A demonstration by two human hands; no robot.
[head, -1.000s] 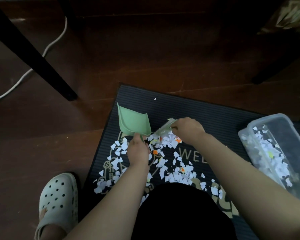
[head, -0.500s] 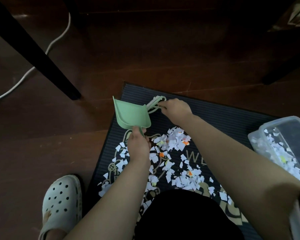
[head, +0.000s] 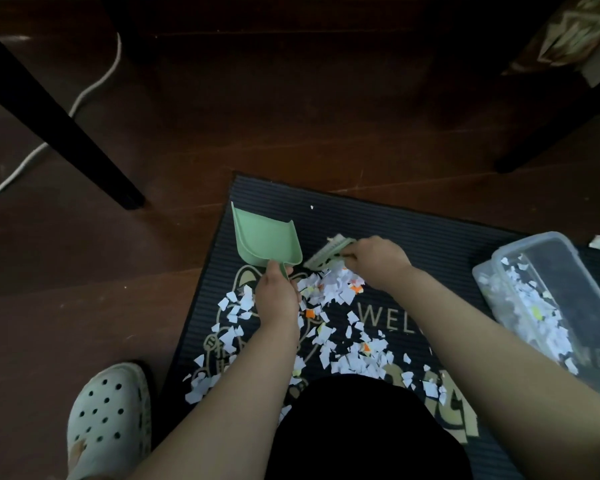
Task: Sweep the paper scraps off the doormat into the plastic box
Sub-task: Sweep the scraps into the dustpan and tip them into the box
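A small green plastic dustpan [head: 264, 240] is held by its short handle in the left grip [head: 278, 292], whose fingers are curled round that handle. The pan's flat, smooth scoop is tipped up off the doormat [head: 395, 230] with its open edge pointed away from the person. A pale green hand brush [head: 329, 252] is pinched at one end in the right grip [head: 378, 261], and it is laid low just beside the pan's right wall. The paper scraps [head: 336, 289] are heaped directly below the brush and between the two grips, and thinner drifts are spread toward the near edge of the mat and under the left forearm. The scraps are small, torn and angular, mostly white, with a few orange and yellow bits among them. The doormat is dark and finely ribbed, and pale printed lettering and a drawn figure are seen on it. A clear, round-cornered plastic box [head: 530, 239] is set on the mat's right end, well apart from the brush, and a layer of scraps is seen inside it. A perforated pale clog [head: 108, 410] is planted on the dark wooden floor [head: 291, 116] to the left.
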